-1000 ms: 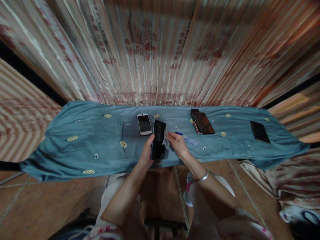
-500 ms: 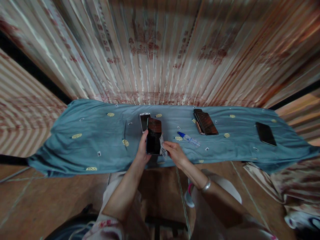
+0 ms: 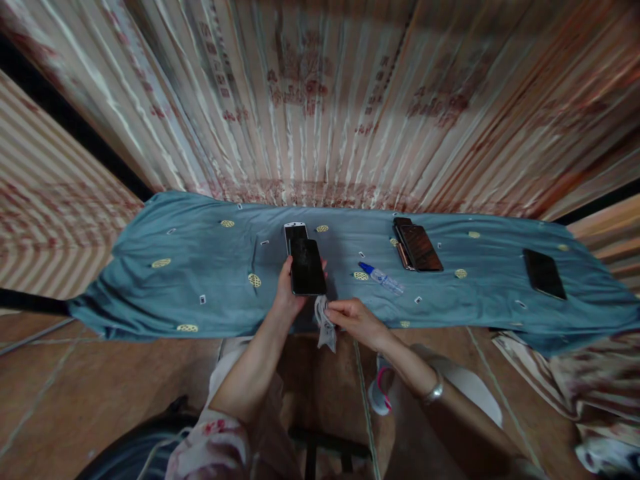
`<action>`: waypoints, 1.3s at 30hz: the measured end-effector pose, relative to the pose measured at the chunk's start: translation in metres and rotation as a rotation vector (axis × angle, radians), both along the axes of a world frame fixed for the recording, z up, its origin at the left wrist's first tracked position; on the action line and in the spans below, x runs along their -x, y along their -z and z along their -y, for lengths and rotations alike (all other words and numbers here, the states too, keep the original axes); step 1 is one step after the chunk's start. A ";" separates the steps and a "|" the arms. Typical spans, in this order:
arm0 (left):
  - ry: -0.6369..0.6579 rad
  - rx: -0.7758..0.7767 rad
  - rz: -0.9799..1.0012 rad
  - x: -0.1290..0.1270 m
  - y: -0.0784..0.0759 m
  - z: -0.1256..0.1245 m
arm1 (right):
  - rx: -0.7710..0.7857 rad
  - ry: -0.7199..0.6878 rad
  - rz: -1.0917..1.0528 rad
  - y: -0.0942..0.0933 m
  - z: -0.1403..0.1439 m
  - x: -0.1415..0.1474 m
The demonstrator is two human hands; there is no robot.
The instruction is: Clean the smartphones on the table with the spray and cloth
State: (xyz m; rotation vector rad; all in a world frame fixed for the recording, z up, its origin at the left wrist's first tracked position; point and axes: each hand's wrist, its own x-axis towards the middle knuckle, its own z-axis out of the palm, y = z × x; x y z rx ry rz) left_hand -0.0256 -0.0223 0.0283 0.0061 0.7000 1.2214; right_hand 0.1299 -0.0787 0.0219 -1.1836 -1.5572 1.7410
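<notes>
My left hand (image 3: 289,291) grips a black smartphone (image 3: 307,268) from below, its dark screen facing up. Just under the phone's lower right corner, my right hand (image 3: 355,319) pinches a crumpled whitish cloth or tissue (image 3: 325,325), which hangs down from the fingertips. A white-framed phone (image 3: 295,231) lies on the table behind the held one and is partly covered by it in view. To the right of my hands rests a clear spray bottle (image 3: 386,281) with a blue cap.
A blue patterned cloth (image 3: 225,280) covers the long table. Several stacked phones (image 3: 423,248) lie right of centre, and a single dark phone (image 3: 545,273) is farther right. A striped curtain (image 3: 320,120) hangs close behind the table.
My right hand has moved down with the cloth, away from the phone's edge, and the cloth now hangs free. The phone has turned slightly in my left hand. The camera view has shifted a little.
</notes>
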 end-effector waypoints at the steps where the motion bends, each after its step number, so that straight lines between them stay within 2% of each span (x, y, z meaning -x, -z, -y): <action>1: -0.004 -0.001 0.008 0.000 0.001 0.000 | -0.082 -0.037 0.061 -0.004 -0.001 -0.006; 3: 0.005 -0.007 0.012 -0.001 0.002 -0.001 | -0.245 -0.019 0.163 -0.012 -0.002 -0.015; 6: 0.020 -0.015 0.013 -0.003 0.003 0.000 | -0.477 0.203 0.292 -0.017 -0.003 -0.022; 8: 0.023 -0.012 0.010 -0.006 0.004 0.000 | -0.628 0.296 0.390 -0.015 -0.003 -0.020; 12: 0.052 -0.009 -0.015 -0.012 0.006 0.001 | -0.991 0.253 0.508 -0.008 -0.002 -0.014; 15: 0.057 -0.018 -0.038 -0.015 0.008 0.001 | -1.151 0.194 0.552 -0.004 -0.001 -0.009; 20: 0.063 -0.017 -0.070 -0.015 0.011 0.004 | -1.240 0.121 0.536 0.000 0.002 0.000; 24: 0.068 -0.014 -0.070 -0.016 0.013 0.008 | -1.252 0.124 0.511 0.004 0.004 0.011; 30: 0.145 0.017 -0.031 -0.023 0.012 0.013 | -1.250 0.124 0.454 0.004 0.004 0.025; 39: 0.047 0.055 -0.053 -0.031 0.009 0.023 | -1.174 0.211 0.494 0.005 -0.018 0.016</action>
